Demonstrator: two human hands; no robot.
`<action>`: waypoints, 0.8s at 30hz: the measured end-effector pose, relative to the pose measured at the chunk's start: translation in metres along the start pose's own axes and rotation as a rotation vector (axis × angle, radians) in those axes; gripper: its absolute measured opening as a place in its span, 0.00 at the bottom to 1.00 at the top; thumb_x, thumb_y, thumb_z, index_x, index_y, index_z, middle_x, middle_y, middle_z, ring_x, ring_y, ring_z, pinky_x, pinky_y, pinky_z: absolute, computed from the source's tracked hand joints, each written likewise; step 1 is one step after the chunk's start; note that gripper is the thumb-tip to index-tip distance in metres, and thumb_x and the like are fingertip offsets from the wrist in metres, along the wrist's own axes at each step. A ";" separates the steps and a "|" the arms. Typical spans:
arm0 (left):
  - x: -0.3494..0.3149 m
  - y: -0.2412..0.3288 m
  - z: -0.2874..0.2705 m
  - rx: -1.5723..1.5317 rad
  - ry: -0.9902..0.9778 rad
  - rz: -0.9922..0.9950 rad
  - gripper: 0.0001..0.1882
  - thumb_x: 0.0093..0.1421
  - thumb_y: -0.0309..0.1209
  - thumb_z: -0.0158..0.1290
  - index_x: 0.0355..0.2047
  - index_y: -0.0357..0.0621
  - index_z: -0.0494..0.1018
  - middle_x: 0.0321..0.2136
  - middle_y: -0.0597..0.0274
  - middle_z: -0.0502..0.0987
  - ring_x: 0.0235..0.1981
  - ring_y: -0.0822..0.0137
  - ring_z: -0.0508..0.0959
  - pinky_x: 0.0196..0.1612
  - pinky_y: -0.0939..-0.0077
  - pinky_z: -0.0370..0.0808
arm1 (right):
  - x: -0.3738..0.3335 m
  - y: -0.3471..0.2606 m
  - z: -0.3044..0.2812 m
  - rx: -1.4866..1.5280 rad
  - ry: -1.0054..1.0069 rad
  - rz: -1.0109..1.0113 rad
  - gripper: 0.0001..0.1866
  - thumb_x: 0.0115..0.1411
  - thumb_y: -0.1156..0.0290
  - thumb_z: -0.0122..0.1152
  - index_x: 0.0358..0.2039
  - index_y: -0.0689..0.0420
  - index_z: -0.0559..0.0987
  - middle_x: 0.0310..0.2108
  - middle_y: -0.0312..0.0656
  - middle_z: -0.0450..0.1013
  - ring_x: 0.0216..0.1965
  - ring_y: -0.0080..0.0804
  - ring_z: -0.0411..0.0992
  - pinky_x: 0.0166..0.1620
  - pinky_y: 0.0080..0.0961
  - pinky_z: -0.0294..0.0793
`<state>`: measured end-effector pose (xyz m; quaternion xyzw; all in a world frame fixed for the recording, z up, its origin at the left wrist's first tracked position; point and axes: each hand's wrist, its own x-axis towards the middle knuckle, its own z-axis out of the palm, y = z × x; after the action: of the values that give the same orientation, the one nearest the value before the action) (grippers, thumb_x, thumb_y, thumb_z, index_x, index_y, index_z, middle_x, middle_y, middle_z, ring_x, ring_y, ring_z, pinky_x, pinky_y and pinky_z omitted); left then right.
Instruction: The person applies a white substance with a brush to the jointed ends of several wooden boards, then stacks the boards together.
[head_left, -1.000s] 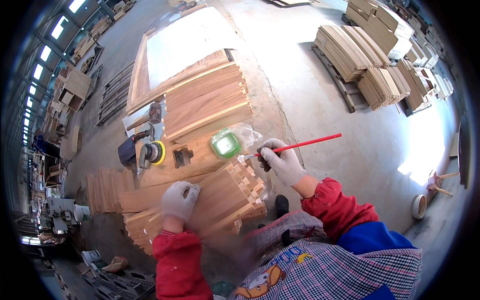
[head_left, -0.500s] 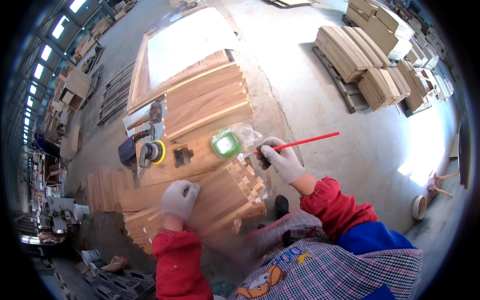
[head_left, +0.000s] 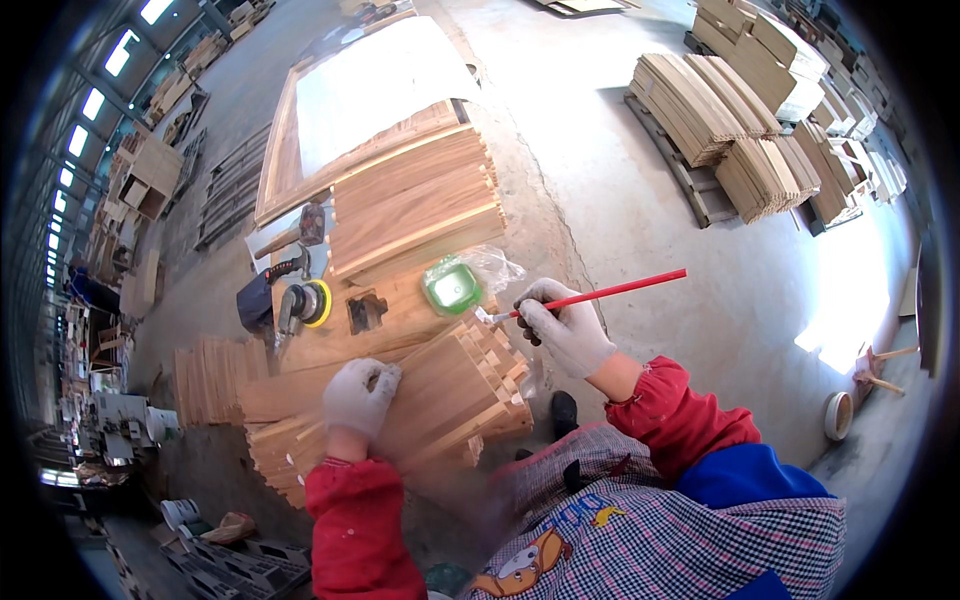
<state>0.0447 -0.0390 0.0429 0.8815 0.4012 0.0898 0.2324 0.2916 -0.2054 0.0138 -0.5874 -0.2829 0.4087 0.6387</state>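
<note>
My right hand [head_left: 568, 328], in a white glove with dark-stained fingertips, is closed around a thin brush [head_left: 630, 286] with a red handle. Its pale bristles are at the notched end of the top wooden board [head_left: 440, 385], by the far corner; contact is hard to make out. Several such boards lie stacked in front of me, with finger-joint ends on the right. My left hand [head_left: 360, 398], also gloved, rests curled on the stack's far left part; anything in its fingers is hidden. Just beyond the brush stands a green tub [head_left: 452, 287] with white contents.
A second board stack [head_left: 415, 200] stands farther away on the workbench [head_left: 320, 352]. Left of it lie a sander [head_left: 303, 305] with a yellow pad and a hammer [head_left: 300, 232]. Clear plastic film [head_left: 495, 268] touches the tub. Pallets of timber [head_left: 700, 110] stand at the far right.
My right hand has shifted slightly right and toward me with the brush, whose tip stays near the board's corner. The left hand has barely moved.
</note>
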 end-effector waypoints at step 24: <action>0.000 0.006 -0.002 -0.021 0.012 -0.012 0.14 0.57 0.40 0.55 0.25 0.41 0.77 0.27 0.53 0.77 0.32 0.53 0.76 0.36 0.62 0.71 | 0.015 0.014 -0.008 0.248 0.029 0.004 0.07 0.64 0.70 0.51 0.36 0.60 0.73 0.26 0.37 0.71 0.24 0.22 0.70 0.29 0.21 0.72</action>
<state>0.0478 -0.0419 0.0476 0.8761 0.4067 0.0978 0.2397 0.3030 -0.1973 -0.0032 -0.5103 -0.2198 0.4334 0.7095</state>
